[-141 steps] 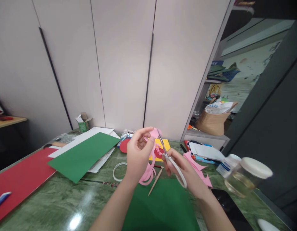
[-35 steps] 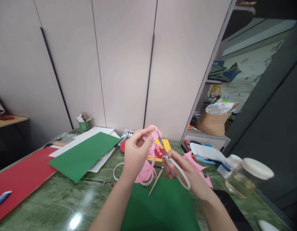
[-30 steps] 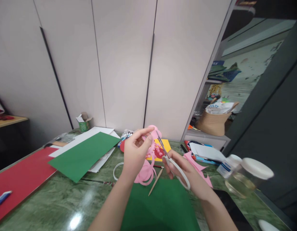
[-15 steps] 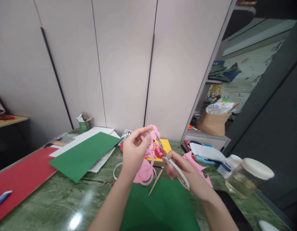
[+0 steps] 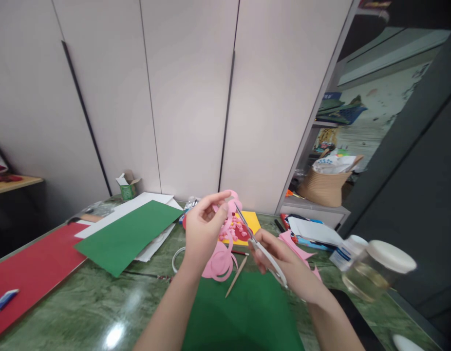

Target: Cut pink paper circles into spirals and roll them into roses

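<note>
Between thumb and fingers my left hand (image 5: pixel 208 226) pinches a pink paper strip (image 5: pixel 233 204) with curved edges, lifted above the table. My right hand (image 5: pixel 274 251) grips white-handled scissors (image 5: pixel 264 253), whose blades point up and left and meet the pink paper. Whether the blades are fully closed is hard to make out. Below the hands lie curled pink paper spirals (image 5: pixel 218 263) and a pointed wooden stick (image 5: pixel 236 277). Behind them, small pink rolled pieces (image 5: pixel 238 226) rest on red and yellow paper (image 5: pixel 252 220), partly hidden by my left hand.
Green paper (image 5: pixel 243 312) lies in front of me. To the left are another green sheet (image 5: pixel 130 236) and red card (image 5: pixel 39 268). Pink scraps (image 5: pixel 296 248), a lidded jar of pale liquid (image 5: pixel 375 273) and a dark tablet-like slab (image 5: pixel 351 317) stand or lie on the right.
Both hands keep nearly the same place. The pink paper and the scissor tips have shifted very slightly to the left.
</note>
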Demonstrator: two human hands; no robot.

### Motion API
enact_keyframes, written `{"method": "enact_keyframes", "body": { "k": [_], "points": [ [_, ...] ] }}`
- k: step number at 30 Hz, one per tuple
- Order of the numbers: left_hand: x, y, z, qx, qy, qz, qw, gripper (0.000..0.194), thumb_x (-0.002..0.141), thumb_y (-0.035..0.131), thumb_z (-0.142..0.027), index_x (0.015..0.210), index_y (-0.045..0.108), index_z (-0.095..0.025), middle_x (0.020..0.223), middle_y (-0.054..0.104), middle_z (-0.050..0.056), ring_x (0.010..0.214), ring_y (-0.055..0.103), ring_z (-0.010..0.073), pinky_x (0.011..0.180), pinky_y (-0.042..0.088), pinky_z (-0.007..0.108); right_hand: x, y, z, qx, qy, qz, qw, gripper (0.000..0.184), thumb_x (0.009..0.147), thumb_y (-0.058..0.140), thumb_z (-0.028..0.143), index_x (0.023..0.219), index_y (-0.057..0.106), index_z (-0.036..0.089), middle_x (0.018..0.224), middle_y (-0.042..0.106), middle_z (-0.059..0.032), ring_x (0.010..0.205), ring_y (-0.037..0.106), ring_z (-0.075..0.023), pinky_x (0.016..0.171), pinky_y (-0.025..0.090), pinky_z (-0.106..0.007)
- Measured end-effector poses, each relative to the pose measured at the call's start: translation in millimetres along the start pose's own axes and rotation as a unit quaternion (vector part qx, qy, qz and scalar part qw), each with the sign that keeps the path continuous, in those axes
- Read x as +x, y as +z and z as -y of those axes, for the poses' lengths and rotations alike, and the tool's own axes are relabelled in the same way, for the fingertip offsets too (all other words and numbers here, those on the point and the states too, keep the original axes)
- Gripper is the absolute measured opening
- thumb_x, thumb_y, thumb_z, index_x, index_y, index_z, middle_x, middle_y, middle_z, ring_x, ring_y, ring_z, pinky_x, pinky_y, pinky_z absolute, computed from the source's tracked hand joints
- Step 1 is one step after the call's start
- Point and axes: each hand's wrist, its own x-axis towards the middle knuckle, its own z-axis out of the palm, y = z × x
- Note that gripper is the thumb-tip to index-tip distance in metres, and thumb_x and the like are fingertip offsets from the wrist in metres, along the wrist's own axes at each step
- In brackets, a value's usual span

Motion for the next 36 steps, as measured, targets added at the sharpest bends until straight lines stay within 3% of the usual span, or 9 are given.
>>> {"method": "enact_keyframes", "body": {
  "k": [6,13,21,26,30,33,36],
  "points": [
    [0.5,-1.0,1.6,-0.002,0.002,0.002,1.000,0.022,0.077,0.059,-0.026,0.097,0.068,-0.023,0.071,0.055,-0.002,0.054,0.045,0.0045,0.049,0.040,0.016,-0.7,-1.7,-1.5,-0.006,0.018,-0.001,1.000,0.023,0.087,0.051,0.041,0.081,0.045,0.020,0.068,0.044,0.0049,0.059,0.040,-0.0091,0.055,0.030,-0.022],
    [3.7,-2.7,4.0,-0.017,-0.002,-0.011,1.000,0.021,0.075,0.060,-0.026,0.095,0.068,-0.021,0.077,0.061,0.000,0.062,0.055,0.0088,0.053,0.043,0.019,-3.8,-5.1,2.2,-0.003,0.006,0.025,1.000,0.025,0.089,0.046,0.044,0.081,0.044,0.020,0.067,0.040,0.0049,0.061,0.037,-0.0097,0.057,0.029,-0.023],
    [5.2,-3.8,3.0,-0.014,0.001,-0.008,1.000,0.020,0.076,0.059,-0.023,0.093,0.068,-0.022,0.074,0.062,-0.001,0.059,0.052,0.0071,0.058,0.044,0.019,-14.6,-19.8,7.9,0.003,0.039,0.061,0.997,0.023,0.086,0.053,0.041,0.082,0.046,0.019,0.073,0.041,0.0035,0.062,0.034,-0.0094,0.057,0.029,-0.022],
    [1.7,1.6,0.8,0.010,-0.007,0.021,1.000,0.017,0.074,0.061,-0.021,0.089,0.068,-0.020,0.072,0.062,-0.001,0.059,0.050,0.0069,0.054,0.041,0.017,-10.0,-19.4,-2.0,0.028,-0.031,-0.033,0.999,0.031,0.082,0.055,0.050,0.085,0.045,0.021,0.076,0.044,0.0027,0.064,0.039,-0.0103,0.057,0.032,-0.023],
    [-3.5,10.2,2.2,0.043,-0.040,0.109,0.992,0.017,0.075,0.060,-0.024,0.089,0.068,-0.019,0.072,0.062,0.001,0.058,0.049,0.0081,0.050,0.040,0.018,-2.5,-17.5,-9.9,0.032,-0.073,-0.130,0.988,0.030,0.081,0.057,0.049,0.086,0.046,0.022,0.075,0.047,0.0027,0.064,0.043,-0.0107,0.060,0.036,-0.023],
    [-6.7,15.1,4.7,0.048,-0.050,0.145,0.987,0.019,0.076,0.059,-0.025,0.092,0.067,-0.021,0.074,0.062,0.001,0.060,0.050,0.0092,0.050,0.039,0.019,2.0,-19.8,-12.5,0.024,-0.078,-0.186,0.979,0.026,0.082,0.056,0.046,0.088,0.049,0.022,0.077,0.052,0.0010,0.068,0.048,-0.0127,0.065,0.039,-0.025],
    [-6.2,16.3,7.1,0.044,-0.053,0.141,0.988,0.019,0.074,0.059,-0.023,0.091,0.067,-0.020,0.075,0.062,0.002,0.062,0.051,0.0099,0.052,0.040,0.020,4.1,-26.4,-11.5,-0.001,-0.058,-0.228,0.972,0.028,0.081,0.056,0.045,0.094,0.049,0.022,0.085,0.056,-0.0016,0.076,0.054,-0.0153,0.070,0.043,-0.027]
  ]
}}
